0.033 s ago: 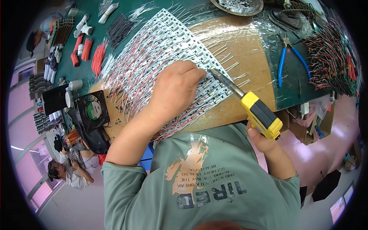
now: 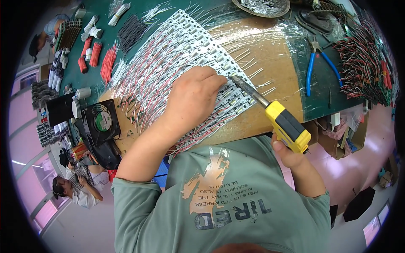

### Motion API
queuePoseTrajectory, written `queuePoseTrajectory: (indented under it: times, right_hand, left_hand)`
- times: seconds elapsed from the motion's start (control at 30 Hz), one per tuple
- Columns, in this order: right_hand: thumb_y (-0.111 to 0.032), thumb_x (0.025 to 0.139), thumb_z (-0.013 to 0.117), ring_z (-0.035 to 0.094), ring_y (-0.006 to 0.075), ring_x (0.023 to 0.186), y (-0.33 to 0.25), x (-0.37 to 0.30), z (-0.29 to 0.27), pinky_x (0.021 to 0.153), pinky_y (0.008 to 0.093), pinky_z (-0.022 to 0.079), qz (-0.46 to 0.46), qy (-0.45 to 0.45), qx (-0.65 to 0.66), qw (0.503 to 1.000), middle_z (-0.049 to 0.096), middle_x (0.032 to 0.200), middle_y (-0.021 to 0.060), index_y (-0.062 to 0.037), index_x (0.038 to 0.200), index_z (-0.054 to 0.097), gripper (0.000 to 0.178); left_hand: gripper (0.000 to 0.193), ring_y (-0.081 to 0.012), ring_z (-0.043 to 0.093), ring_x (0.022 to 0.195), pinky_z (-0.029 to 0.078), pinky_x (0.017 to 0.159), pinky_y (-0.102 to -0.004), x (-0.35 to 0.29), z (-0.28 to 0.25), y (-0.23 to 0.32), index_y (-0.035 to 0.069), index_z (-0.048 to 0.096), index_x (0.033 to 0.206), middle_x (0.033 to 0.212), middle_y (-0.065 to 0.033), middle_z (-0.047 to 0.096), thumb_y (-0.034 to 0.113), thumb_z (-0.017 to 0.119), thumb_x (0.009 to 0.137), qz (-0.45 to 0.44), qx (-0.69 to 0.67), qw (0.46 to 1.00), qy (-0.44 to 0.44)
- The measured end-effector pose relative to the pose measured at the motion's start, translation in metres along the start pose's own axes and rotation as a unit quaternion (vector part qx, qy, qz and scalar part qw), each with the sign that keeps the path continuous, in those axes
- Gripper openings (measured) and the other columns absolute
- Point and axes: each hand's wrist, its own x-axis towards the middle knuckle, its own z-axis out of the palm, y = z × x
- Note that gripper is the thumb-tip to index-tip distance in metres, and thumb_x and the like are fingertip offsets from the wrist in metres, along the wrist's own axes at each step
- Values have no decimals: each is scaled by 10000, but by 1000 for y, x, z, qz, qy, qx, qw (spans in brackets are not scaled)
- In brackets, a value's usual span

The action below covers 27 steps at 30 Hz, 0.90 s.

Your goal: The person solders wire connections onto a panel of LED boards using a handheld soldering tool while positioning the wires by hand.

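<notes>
- Apparently midway: wires (image 2: 154, 69) cover much of the white panel (image 2: 214, 49) on the brown board (image 2: 274, 63); the remainder is unclear.
- Left hand (image 2: 193, 95) curls over it, any pinch hidden.
- Right hand (image 2: 288, 155) grips the yellow iron (image 2: 288, 126).

L hand (image 2: 192, 97) covers part of PCB panel (image 2: 202, 52); pinch contents hidden. R hand (image 2: 289, 157) partly hidden behind yellow soldering gun (image 2: 288, 126). Metal dish (image 2: 265, 15) cut off, top edge.

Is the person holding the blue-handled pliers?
No, the pliers lie on the green table, and the right hand grips a yellow soldering gun.
</notes>
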Motion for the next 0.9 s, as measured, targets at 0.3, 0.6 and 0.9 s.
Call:
queuePoseTrajectory:
  times: [0.3,0.6,0.9]
  right_hand:
    - [-192,852,737,511,101,652,14,-16,-14,593,267,414,53,-51,14,997,557,732,4,-30,1006,562,284]
    - [-273,856,760,546,114,734,2,-10,2,643,257,440,-16,10,176,984,595,843,33,-39,1148,573,418]
    - [-365,829,708,575,223,665,11,-24,-20,641,319,464,-34,-24,-83,996,583,740,60,-63,932,613,333]
  left_hand:
    - [140,-280,645,838,528,728,-381,3,-3,1,90,714,903,877,-77,665,26,671,786,-7,4,1000,-18]
    - [151,-285,634,857,523,747,-384,1,1,0,90,701,922,884,-78,645,26,674,787,-6,21,999,-26]
    - [223,-286,608,856,479,703,-394,-2,-5,10,67,685,942,897,-88,631,-11,698,734,59,41,997,30]
